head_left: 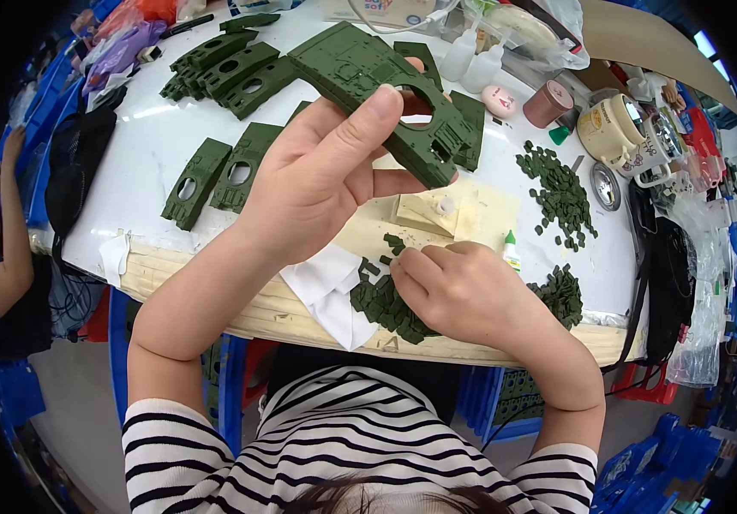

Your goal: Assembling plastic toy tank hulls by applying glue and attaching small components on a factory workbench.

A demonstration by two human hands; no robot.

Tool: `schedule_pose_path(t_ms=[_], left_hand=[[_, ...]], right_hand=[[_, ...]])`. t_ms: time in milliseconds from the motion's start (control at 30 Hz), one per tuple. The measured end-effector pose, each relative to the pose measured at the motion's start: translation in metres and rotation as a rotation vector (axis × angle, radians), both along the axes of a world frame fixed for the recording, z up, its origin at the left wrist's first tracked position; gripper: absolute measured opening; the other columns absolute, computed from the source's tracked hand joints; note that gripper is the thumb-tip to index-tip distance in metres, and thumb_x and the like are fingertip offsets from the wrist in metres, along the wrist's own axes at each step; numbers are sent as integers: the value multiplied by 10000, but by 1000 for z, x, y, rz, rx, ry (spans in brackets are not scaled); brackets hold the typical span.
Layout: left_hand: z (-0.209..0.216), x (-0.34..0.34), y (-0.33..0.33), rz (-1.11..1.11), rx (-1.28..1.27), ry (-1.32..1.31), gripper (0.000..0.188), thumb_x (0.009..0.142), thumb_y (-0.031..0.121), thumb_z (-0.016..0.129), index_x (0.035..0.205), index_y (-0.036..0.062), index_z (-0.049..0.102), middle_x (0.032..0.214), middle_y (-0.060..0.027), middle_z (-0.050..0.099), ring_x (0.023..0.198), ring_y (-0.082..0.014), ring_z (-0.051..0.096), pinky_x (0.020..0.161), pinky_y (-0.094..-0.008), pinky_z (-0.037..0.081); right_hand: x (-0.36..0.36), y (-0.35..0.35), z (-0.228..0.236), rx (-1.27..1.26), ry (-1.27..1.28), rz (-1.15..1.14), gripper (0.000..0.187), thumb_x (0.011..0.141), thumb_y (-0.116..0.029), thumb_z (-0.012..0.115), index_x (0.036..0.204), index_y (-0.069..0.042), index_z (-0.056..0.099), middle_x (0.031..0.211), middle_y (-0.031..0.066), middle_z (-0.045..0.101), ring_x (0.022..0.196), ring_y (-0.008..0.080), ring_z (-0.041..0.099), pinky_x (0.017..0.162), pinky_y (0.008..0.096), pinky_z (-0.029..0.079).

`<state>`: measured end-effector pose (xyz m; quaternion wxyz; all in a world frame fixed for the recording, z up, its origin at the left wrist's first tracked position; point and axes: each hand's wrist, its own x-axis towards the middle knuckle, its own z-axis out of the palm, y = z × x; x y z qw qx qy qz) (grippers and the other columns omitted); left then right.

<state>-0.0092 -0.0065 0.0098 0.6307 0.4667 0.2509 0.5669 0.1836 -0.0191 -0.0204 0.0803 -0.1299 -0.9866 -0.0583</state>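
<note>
My left hand (321,176) is raised above the table and grips a dark green plastic hull plate (368,81) with a round hole, thumb on top. My right hand (458,291) rests low on a pile of small green parts (381,304) near the table's front edge, fingers curled into the pile; whether it pinches a piece is hidden. A beige pad (420,214) with a white blob lies between the hands. A small glue bottle with a green cap (512,250) stands just right of my right hand.
More green hull plates lie at the back left (231,73) and left (214,176). Other heaps of small green parts (561,193) sit to the right, with a cream mug (613,128), squeeze bottles (471,60) and a white cloth (330,287). Another person (4,240) sits at far left.
</note>
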Motion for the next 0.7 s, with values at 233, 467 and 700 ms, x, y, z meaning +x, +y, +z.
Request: schedule_pose_path(t_ms=[233, 467, 700], left_hand=[[-6, -2, 3, -76, -48, -12, 515, 1050, 345, 292, 1445, 13, 300, 1359, -191, 477, 1253, -274, 505, 1005, -505, 483], [-9, 1, 6, -70, -46, 17, 518, 1050, 348, 290, 1448, 14, 295, 1350, -184, 484, 1248, -274, 508, 1019, -495, 473], [-10, 0, 7, -53, -32, 6, 508, 1052, 343, 288, 1434, 10, 313, 1339, -186, 495, 1245, -273, 512, 1023, -496, 469]], right_hand=[[-6, -1, -1, 50, 1, 14, 121, 701, -111, 617, 777, -18, 605, 754, 34, 512, 587, 122, 592, 484, 278, 472], [-8, 3, -10, -6, 67, -49, 106, 730, -119, 609, 787, -33, 588, 745, 43, 500, 592, 140, 603, 479, 284, 483], [-9, 1, -11, -9, 65, -108, 129, 773, -124, 598, 852, -23, 587, 797, 61, 534, 625, 159, 623, 498, 294, 501]])
